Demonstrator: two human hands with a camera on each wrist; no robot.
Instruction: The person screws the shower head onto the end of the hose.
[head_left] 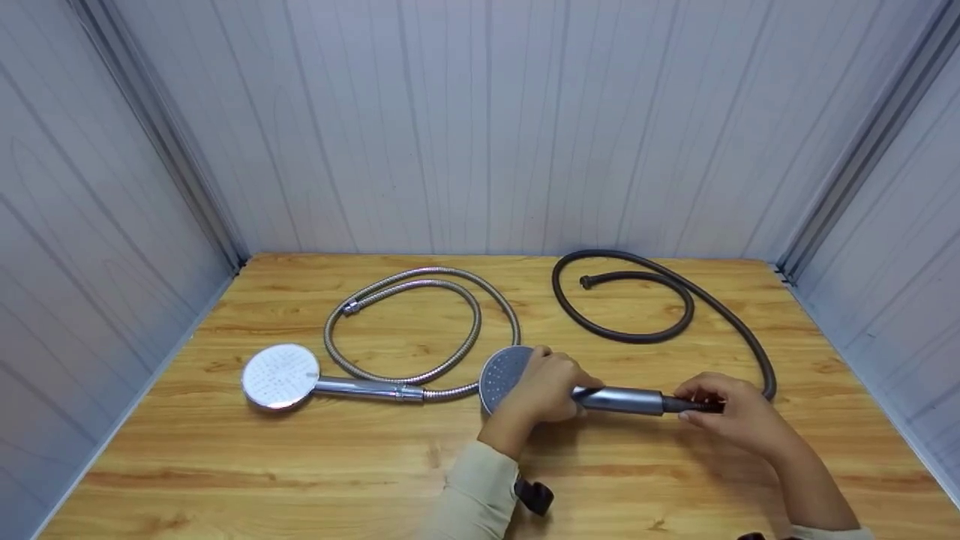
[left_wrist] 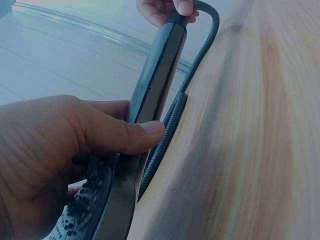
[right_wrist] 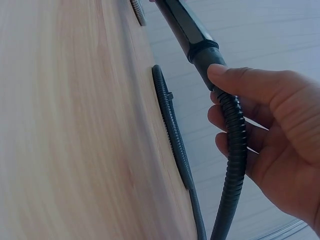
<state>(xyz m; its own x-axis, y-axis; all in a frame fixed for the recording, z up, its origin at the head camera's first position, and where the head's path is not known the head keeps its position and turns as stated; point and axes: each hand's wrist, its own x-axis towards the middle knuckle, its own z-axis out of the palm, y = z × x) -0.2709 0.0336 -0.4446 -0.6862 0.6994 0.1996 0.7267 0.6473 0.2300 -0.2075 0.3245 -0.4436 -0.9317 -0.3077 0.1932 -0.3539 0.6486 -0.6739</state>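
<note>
A dark grey shower head (head_left: pixel 622 400) is held level close over the wooden table. My left hand (head_left: pixel 551 386) grips its handle just beside the round spray face (head_left: pixel 501 375), thumb along the handle in the left wrist view. At the other end, my right hand (head_left: pixel 739 416) pinches the connector (right_wrist: pixel 204 62) where the black ribbed hose (right_wrist: pixel 235 135) meets the handle. Thumb and fingers lie on either side of that joint. From there the hose runs back and coils on the table, its loose end nut (head_left: pixel 586 282) lying inside the loop.
Left of my hands lies a chrome shower head (head_left: pixel 281 376) with a silver metal hose (head_left: pixel 480 315) attached and coiled behind it. The silver hose passes close to the dark spray face. White panel walls (head_left: pixel 480 135) close off the table (head_left: pixel 337 472) at the back and sides.
</note>
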